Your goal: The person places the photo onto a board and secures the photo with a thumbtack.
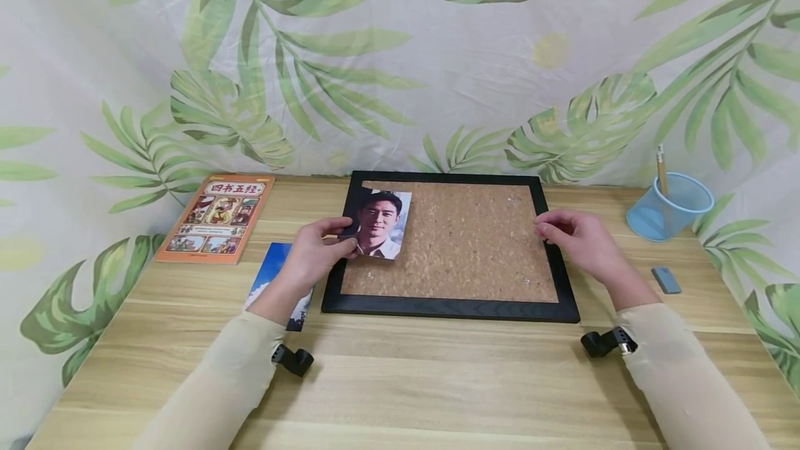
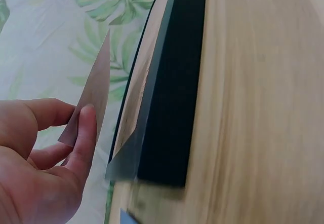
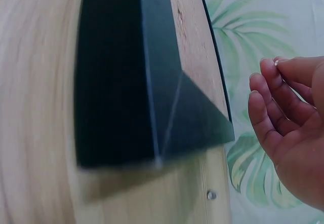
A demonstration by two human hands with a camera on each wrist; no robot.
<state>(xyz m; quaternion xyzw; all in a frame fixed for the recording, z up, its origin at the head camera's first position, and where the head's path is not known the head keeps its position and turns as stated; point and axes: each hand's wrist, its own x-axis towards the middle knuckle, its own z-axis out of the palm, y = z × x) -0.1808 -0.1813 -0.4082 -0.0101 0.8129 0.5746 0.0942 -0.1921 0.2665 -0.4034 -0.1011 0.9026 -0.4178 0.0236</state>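
My left hand (image 1: 307,259) pinches a portrait photo (image 1: 382,231) by its left edge, between thumb and fingers. The print overlaps the left part of a black-framed corkboard (image 1: 469,248) in the head view. From the left wrist, the photo (image 2: 96,87) shows nearly edge-on, raised off the board. On the other side, my right hand (image 1: 581,238) is near the board's right frame. Its thumb and index fingertip pinch a tiny pale thing (image 3: 276,63), mostly hidden by the fingers; I cannot tell its kind. Small clear pins (image 1: 371,275) show on the cork near its corners.
Left of the board lies a blue sky photo (image 1: 269,271), partly under my left forearm. An orange book (image 1: 219,217) is at the back left. A blue mesh cup (image 1: 671,207) with a pencil (image 1: 662,172) stands at the right, a grey eraser (image 1: 666,280) in front of it.
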